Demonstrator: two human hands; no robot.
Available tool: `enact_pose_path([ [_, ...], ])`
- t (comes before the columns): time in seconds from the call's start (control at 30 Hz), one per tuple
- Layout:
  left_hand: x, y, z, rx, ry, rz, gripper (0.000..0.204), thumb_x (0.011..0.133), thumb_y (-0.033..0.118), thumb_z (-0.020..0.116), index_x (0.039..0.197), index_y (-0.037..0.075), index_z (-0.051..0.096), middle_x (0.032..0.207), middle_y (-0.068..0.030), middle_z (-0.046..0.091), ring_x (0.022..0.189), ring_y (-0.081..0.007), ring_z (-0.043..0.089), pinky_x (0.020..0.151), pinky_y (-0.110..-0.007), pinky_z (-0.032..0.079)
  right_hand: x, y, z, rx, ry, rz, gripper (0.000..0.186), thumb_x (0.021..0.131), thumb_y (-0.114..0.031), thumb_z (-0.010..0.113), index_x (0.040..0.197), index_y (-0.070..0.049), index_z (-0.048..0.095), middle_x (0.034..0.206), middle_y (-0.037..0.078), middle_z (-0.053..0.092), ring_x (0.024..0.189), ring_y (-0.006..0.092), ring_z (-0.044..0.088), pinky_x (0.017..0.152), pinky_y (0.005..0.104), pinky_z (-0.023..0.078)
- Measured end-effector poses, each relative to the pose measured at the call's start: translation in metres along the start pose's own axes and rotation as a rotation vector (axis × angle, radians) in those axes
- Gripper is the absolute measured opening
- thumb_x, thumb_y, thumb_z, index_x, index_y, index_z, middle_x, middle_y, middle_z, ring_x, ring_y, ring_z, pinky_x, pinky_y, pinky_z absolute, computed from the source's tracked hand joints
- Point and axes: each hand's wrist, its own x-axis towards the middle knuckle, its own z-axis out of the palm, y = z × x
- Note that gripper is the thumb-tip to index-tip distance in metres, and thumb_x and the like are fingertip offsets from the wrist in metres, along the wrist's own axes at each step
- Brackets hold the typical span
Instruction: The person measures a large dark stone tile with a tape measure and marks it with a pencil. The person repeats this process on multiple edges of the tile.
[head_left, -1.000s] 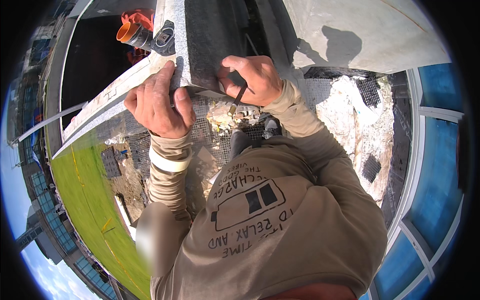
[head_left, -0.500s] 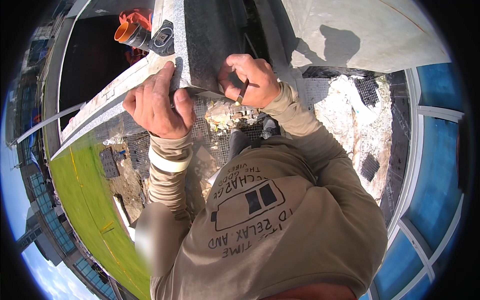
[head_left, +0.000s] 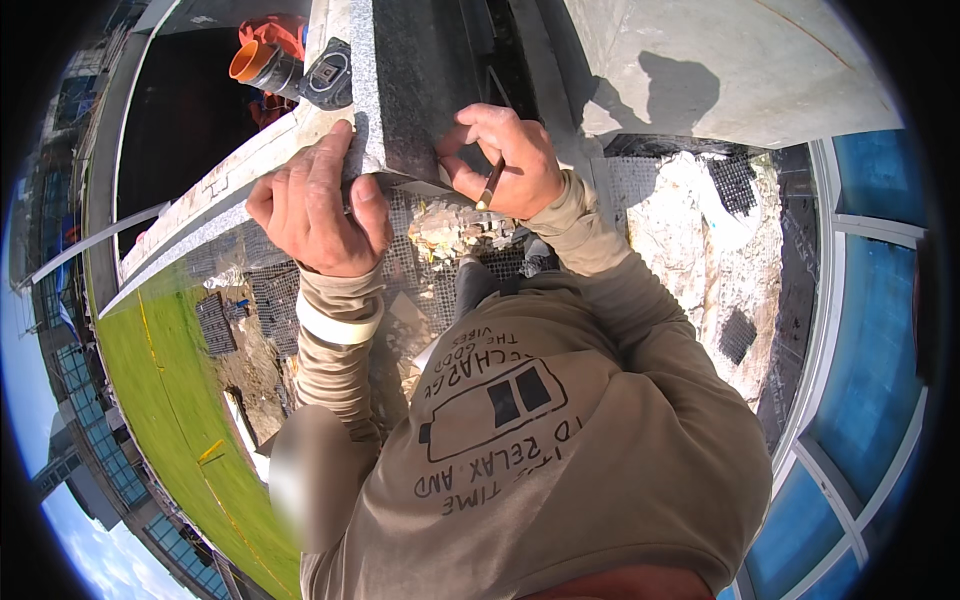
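Note:
My left hand (head_left: 322, 210) lies over the corner of a speckled grey stone slab (head_left: 366, 100). Its fingers are stretched along the light top ledge, with the thumb apart beside the slab's near end. Against the slab's dark side face (head_left: 405, 95), my right hand (head_left: 515, 165) is closed on a thin brown pencil (head_left: 491, 184). The pencil's pale blunt end points back toward me; its other end is hidden by the fingers, so I cannot tell whether it touches the stone.
A black device (head_left: 328, 75) sits on the ledge beside a black cylinder with an orange rim (head_left: 258, 64). Below lie broken rubble (head_left: 455, 235) and dark mesh. A pale concrete surface (head_left: 760, 70) stands at far right, blue glazing (head_left: 880, 290) beyond it. Green ground (head_left: 170, 380) lies left.
The pencil's pale end has swung slightly to the right as my right hand turned a little. My left hand stays in place on the slab corner.

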Motion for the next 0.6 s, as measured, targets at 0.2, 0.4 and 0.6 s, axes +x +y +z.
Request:
enact_pose_path([
  [0.2, 0.0008, 0.0008, 0.0011, 0.001, 0.007, -0.003, 0.033, 0.098, 0.031, 0.049, 0.115, 0.006, 0.061, 0.093, -0.0051, 0.069, 0.080, -0.0189, 0.063, 0.083, -0.034, 0.035, 0.0031, 0.0024, 0.0024, -0.025, 0.013, -0.086, 0.049, 0.067, 0.004, 0.072, 0.110, 0.000, 0.050, 0.079, 0.008, 0.068, 0.043, 0.0086, 0.046, 0.041, 0.0247, 0.034],
  [0.4, 0.0008, 0.0003, 0.0024, -0.004, 0.012, -0.004, 0.034, 0.098, 0.031, 0.048, 0.114, 0.005, 0.062, 0.093, -0.0054, 0.069, 0.079, -0.0196, 0.062, 0.082, -0.035, 0.035, 0.0050, 0.0034, 0.0046, -0.015, -0.004, -0.165, 0.042, 0.067, 0.007, 0.068, 0.103, -0.001, 0.050, 0.077, 0.010, 0.066, 0.045, 0.0138, 0.049, 0.042, 0.0272, 0.038],
  [0.6, 0.0012, -0.0014, 0.0014, 0.016, 0.000, 0.015, 0.034, 0.098, 0.031, 0.047, 0.115, 0.004, 0.061, 0.094, -0.0063, 0.069, 0.080, -0.0202, 0.063, 0.081, -0.035, 0.035, 0.0045, 0.0104, 0.0076, -0.018, -0.018, -0.224, 0.036, 0.066, 0.008, 0.067, 0.095, -0.002, 0.048, 0.075, 0.011, 0.064, 0.057, 0.0242, 0.062, 0.049, 0.0321, 0.049],
])
